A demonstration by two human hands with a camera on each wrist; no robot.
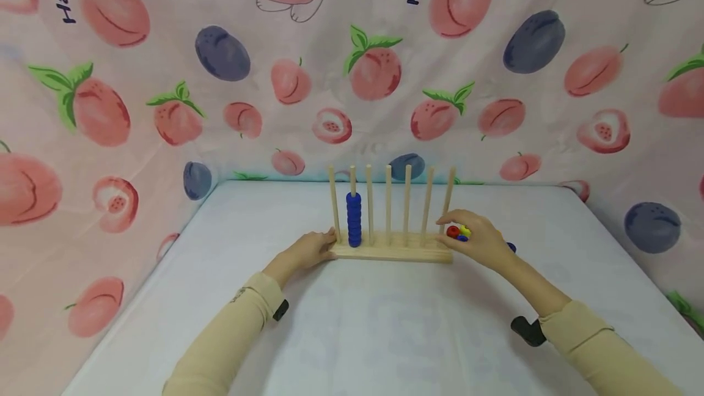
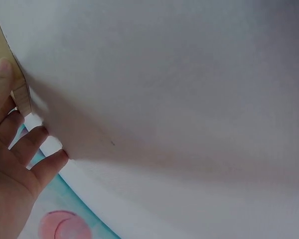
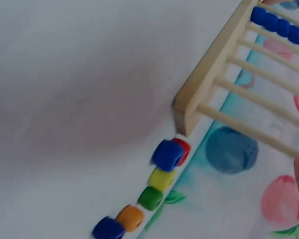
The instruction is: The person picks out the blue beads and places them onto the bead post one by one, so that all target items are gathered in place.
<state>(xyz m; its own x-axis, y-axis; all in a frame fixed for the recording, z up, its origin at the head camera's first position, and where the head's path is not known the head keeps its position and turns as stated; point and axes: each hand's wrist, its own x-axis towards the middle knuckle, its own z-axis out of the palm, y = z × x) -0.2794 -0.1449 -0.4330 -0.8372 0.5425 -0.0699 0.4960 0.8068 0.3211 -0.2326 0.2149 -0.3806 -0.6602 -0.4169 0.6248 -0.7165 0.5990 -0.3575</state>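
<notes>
A wooden peg rack (image 1: 393, 254) with several upright pegs stands on the white table. Blue beads (image 1: 354, 220) are stacked on its second peg from the left. My left hand (image 1: 309, 250) grips the left end of the base, thumb on one side; in the left wrist view its other fingers (image 2: 50, 167) spread toward the tabletop. Beside the rightmost peg is my right hand (image 1: 480, 238), thumb and index apart, with no bead visible between them. Loose beads lie past it: red (image 3: 183, 152), blue (image 3: 167, 155), yellow (image 3: 162, 178), green (image 3: 151, 198), orange (image 3: 130, 218) and another blue (image 3: 108, 229).
The white tabletop (image 1: 385, 322) extends in front of the rack. Behind and at both sides hangs a fruit-printed cloth (image 1: 330, 78). Dark wrist devices (image 1: 529, 330) show at both sleeves.
</notes>
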